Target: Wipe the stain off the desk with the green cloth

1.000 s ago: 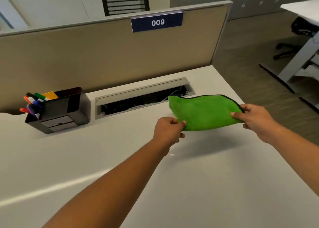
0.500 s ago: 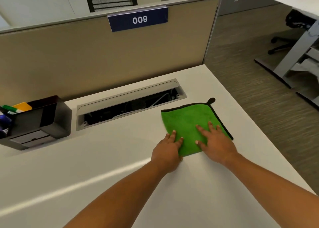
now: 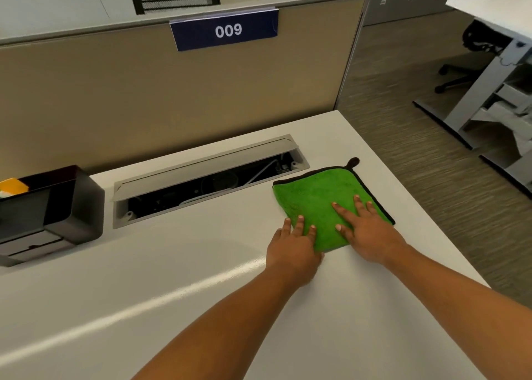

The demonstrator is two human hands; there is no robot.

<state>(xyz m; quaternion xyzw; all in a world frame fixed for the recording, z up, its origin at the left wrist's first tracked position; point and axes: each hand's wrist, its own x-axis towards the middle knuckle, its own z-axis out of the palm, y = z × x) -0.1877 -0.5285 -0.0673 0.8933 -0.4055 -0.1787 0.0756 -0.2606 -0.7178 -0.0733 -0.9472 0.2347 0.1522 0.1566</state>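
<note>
A folded green cloth (image 3: 316, 195) with black edging and a hanging loop lies flat on the white desk (image 3: 178, 267), near its right edge. My left hand (image 3: 293, 250) rests flat with its fingertips on the cloth's near left corner. My right hand (image 3: 365, 233) lies flat on the cloth's near right part, fingers spread. Neither hand grips the cloth. I can see no stain on the desk; the part under the cloth is hidden.
An open cable tray (image 3: 201, 184) is sunk into the desk just left of the cloth. A black pen organizer (image 3: 57, 207) stands at the far left. A beige partition (image 3: 144, 92) marked 009 closes the back. The desk's right edge (image 3: 408, 207) drops to the floor.
One second ago both hands held the cloth in the air by its edges. They laid it on the desk and now press flat on it, almost as half a second ago.
</note>
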